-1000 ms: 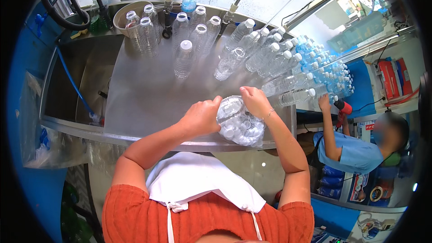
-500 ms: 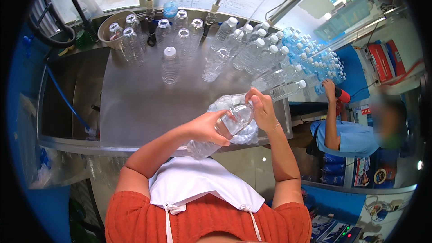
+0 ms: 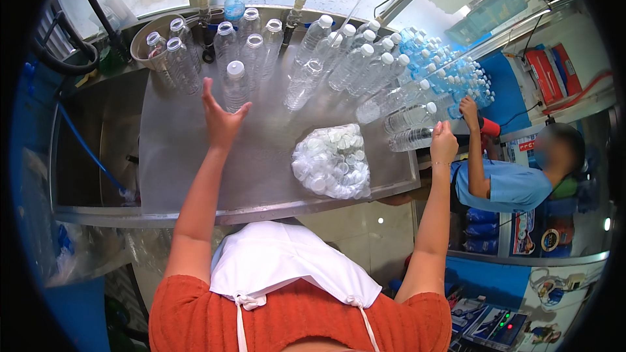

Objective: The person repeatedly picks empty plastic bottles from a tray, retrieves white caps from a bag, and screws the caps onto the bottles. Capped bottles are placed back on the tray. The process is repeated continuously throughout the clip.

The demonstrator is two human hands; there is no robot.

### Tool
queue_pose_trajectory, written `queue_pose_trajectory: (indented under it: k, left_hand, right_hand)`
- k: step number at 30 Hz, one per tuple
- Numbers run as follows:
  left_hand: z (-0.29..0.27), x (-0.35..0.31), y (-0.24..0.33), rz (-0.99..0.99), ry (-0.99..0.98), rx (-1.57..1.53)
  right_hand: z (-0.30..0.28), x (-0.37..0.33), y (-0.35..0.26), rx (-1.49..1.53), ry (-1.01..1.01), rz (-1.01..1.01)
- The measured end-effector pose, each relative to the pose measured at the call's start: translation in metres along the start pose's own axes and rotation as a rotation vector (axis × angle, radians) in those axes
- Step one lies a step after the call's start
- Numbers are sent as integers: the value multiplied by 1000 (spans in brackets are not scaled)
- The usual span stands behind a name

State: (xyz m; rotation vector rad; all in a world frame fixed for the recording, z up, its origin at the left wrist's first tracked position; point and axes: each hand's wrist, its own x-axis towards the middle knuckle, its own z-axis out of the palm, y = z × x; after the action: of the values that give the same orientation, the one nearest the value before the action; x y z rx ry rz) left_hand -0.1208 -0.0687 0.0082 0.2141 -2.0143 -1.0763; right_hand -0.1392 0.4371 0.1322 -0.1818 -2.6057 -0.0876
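On the ribbed stainless steel counter (image 3: 195, 176) lay a clear plastic bag of white bottle caps (image 3: 332, 160), near the front edge and right of centre, touched by neither hand. The person's left hand (image 3: 220, 117) was stretched out over the counter with fingers spread wide and palm empty, just in front of a clear capped plastic bottle (image 3: 235, 85) that stood upright; whether the fingertips touched it could not be told. The right hand (image 3: 445, 142) was out at the right end of the counter, loosely curled beside a clear plastic bottle lying on its side (image 3: 412, 137); whether it gripped anything could not be told. Farther back, a cluster of upright clear bottles without caps (image 3: 225, 42) stood at the left, beside a round metal bowl (image 3: 145, 34), and a long slanting row of capped clear bottles (image 3: 372, 68) ran toward the far right. To the left of the counter sat a steel sink basin (image 3: 98, 143) with a blue hose (image 3: 91, 156) in it. At the right, a second person in a light blue shirt (image 3: 505, 186) reached a hand up toward the bottles at the counter's end.
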Motion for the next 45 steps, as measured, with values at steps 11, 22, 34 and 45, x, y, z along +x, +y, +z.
queue_pose_trajectory:
  k: [11,22,34,45]
  left_hand:
    - [-29,-19,31,152,-239,-141]
    - [-62,-43,130,-1014,-1308,-1261]
    - [-54,-39,149,-950,-1915,-1500]
    - [-20,-53,193,-173,-1425,-188]
  right_hand:
    - [-78,-23,-131,608,-3,-108]
    - [-50,-71,-276,2139,-611,-123]
    - [-90,-33,-204,1297,-111,-972]
    - [-61,-63,-143,1051,-759,-99]
